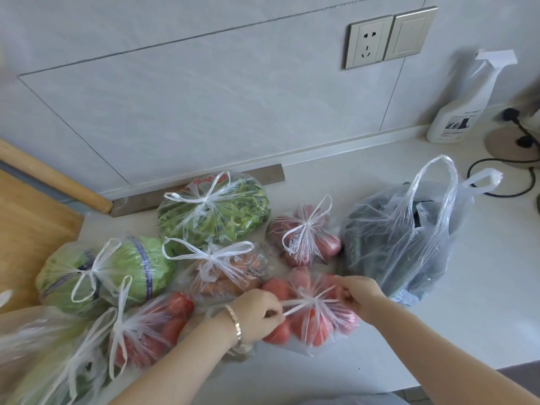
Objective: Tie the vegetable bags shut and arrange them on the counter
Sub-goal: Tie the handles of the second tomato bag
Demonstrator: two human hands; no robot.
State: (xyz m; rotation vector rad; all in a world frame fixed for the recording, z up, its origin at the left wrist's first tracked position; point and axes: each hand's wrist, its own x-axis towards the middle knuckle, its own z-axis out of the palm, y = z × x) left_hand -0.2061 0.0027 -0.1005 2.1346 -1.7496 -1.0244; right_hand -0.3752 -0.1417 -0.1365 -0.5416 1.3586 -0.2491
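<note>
Both hands pull a knot tight on the tomato bag (314, 312) at the counter's (482, 302) front: left hand (258, 315) and right hand (361, 295) each pinch a handle strip. The untied bag (400, 241) behind it holds dark greens, possibly cucumbers.

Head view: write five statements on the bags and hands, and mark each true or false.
1. Both hands pull the handles of the tomato bag. True.
2. The dark-vegetable bag is knotted shut. False: its handles stand open.
3. The cabbage bag is tied. True.
4. The spray bottle lies on its side. False: it stands upright by the wall.
5. The left hand wears no jewellery. False: a bracelet circles its wrist; the right hand is bare.
</note>
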